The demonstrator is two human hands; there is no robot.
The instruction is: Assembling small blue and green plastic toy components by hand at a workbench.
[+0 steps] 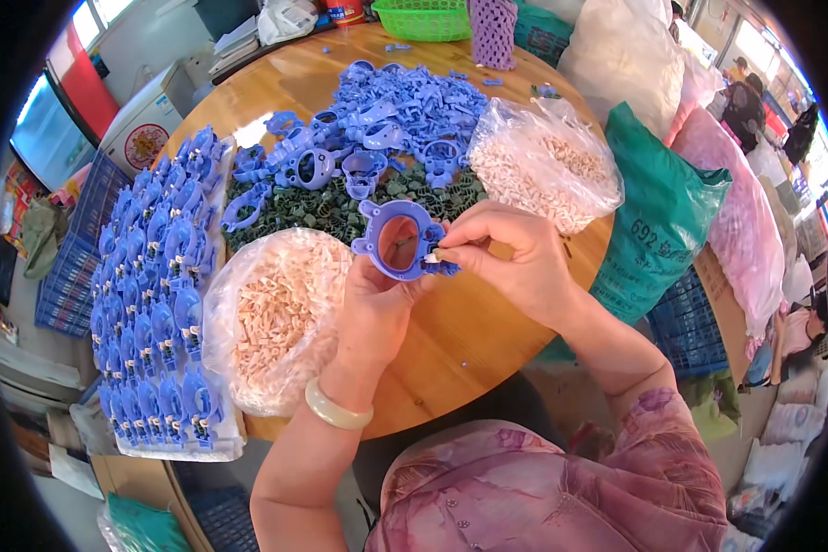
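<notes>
My left hand (377, 313) holds up a blue plastic ring-shaped part (366, 247) with small lugs on its rim. At that part's right side, my right hand (515, 258) pinches a small whitish piece (431, 258) against it; the fingertips partly hide it. Below the left hand lies an open clear bag of small cream-coloured pieces (281, 317). A second such bag (547, 166) sits beyond the right hand. Farther off, loose blue ring parts (363, 170) rest on a spread of dark green small parts (322, 210), with a heap of small blue parts (414, 101) behind.
On the left, a white board (179, 449) carries rows of blue ring assemblies (161, 313). The round wooden table (469, 368) has a green basket (423, 20) and a purple woven holder (493, 37) at its far edge. Full sacks, one green (649, 221), crowd the right side.
</notes>
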